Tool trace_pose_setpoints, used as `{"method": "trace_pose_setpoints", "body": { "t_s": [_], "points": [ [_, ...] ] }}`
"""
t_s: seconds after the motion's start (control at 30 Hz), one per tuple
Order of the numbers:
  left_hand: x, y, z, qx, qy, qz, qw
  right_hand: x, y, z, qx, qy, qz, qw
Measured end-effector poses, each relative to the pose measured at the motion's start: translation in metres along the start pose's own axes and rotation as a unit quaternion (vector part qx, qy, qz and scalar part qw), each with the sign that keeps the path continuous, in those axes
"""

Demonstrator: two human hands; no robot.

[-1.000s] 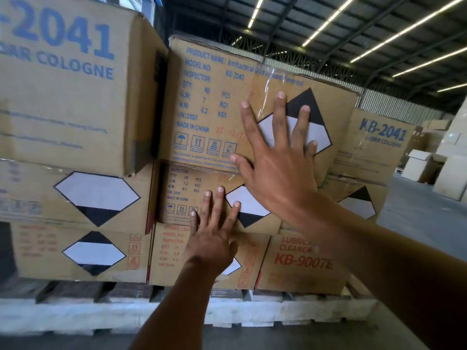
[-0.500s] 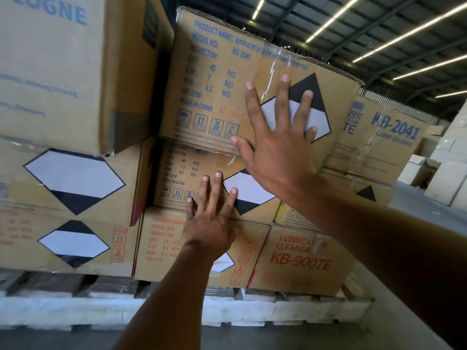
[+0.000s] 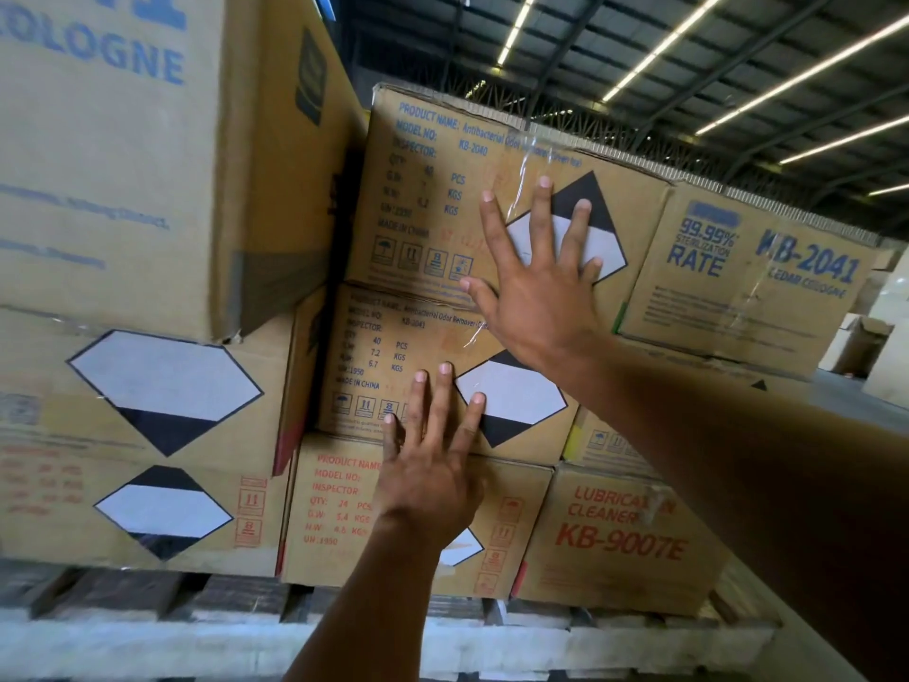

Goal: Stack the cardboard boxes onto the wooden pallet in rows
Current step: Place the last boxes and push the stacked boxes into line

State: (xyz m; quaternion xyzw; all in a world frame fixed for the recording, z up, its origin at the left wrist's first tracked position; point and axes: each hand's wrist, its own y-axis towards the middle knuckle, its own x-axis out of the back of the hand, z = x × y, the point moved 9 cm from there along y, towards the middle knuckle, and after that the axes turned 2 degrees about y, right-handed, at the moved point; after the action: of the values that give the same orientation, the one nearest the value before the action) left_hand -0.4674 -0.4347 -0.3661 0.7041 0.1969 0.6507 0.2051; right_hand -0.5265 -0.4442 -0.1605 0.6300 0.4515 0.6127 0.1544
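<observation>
Cardboard is filling nearly the whole view, and we are reading every place off the KB-2040 box [image 3: 433, 189], the top carton of the middle column. Left of the KB-2040 box, the cologne carton [image 3: 113, 164] is standing forward of it on two diamond-labelled cartons, with a dark gap [image 3: 347, 199] showing between the two. Well below the KB-2040 box, the wooden pallet [image 3: 123, 595] is carrying every column, its slats showing under the lowest layer.

Directly under the KB-2040 box, we are laying our left hand [image 3: 433, 479] flat on the KB-2041 carton [image 3: 374, 356], fingers straight and spread, gripping nothing. Its wrist is passing in front of the red-printed carton [image 3: 339, 509] two layers under the KB-2040 box. On the KB-2040 box itself, we are pressing our right hand [image 3: 536, 287] flat over the diamond label, fingers splayed wide and closed on nothing.

We are judging that the palms are lying flat because we are shoving, not lifting. Broad contact spreads the push without denting the faces, and one hand per layer would let both cartons slide back together to square the column with its row.

Just right of the KB-2040 box, the sterilization-rate carton [image 3: 747, 278] is sitting; whether they are touching we cannot tell. Below and right of the KB-2040 box, the lubrication cleaner carton [image 3: 620, 534] is resting in the lowest layer.
</observation>
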Motion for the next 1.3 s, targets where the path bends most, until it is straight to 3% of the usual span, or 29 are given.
{"method": "trace_pose_setpoints", "body": {
  "t_s": [0.2,0.37,0.57,0.73,0.97,1.3],
  "points": [
    [-0.002,0.001,-0.001,0.0,0.012,0.004,1.0,-0.003,0.002,-0.002,-0.005,0.017,0.014,1.0],
    [0.008,-0.001,-0.001,0.007,0.027,0.036,0.999,-0.001,0.009,-0.006,0.002,0.055,0.091,0.994],
    [0.047,-0.025,0.009,0.08,0.059,0.049,0.994,0.032,-0.014,-0.011,-0.047,0.147,0.14,0.978],
    [0.098,-0.073,0.026,0.141,0.081,0.059,0.985,0.094,-0.046,0.018,-0.033,0.237,0.092,0.967],
    [0.171,-0.147,0.085,0.228,0.176,0.102,0.952,0.19,-0.079,0.094,0.062,0.335,0.019,0.94],
    [0.166,-0.159,0.173,0.193,0.207,0.088,0.955,0.196,-0.088,0.215,0.167,0.303,0.018,0.938]
  ]
}}
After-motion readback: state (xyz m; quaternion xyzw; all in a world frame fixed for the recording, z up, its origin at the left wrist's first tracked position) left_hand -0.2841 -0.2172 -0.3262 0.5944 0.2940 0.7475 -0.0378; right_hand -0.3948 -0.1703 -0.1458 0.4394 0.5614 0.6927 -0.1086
